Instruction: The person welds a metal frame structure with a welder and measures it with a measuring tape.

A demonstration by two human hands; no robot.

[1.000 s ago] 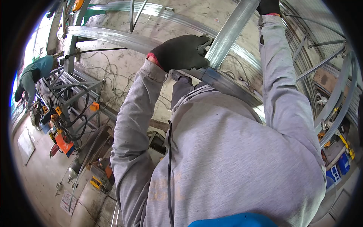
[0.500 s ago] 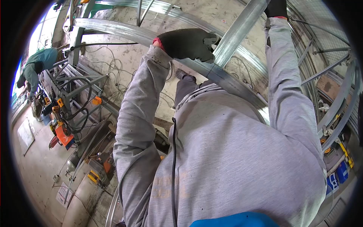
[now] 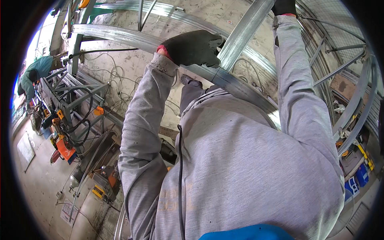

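Observation:
My left hand (image 3: 192,49), in a dark glove with a red cuff, is closed over a long silvery metal beam (image 3: 116,35). It lies right beside the corner where a slanting metal beam (image 3: 250,30) meets the first one. The undersides of its fingers are hidden. At the top edge of the view, my right hand (image 3: 285,7), gloved the same way, is close to the far part of the slanting beam. The frame cuts off its fingers, so I cannot see how they are placed.
Another person (image 3: 38,74) bends over a metal rack at the left. Orange-handled tools (image 3: 64,148) hang there, and cables (image 3: 116,76) trail across the floor. Curved metal bars (image 3: 360,108) and a blue box (image 3: 362,175) are at the right.
The whole view has shifted slightly, so the beams and both arms appear a little farther left. Both hands keep their places along the beams.

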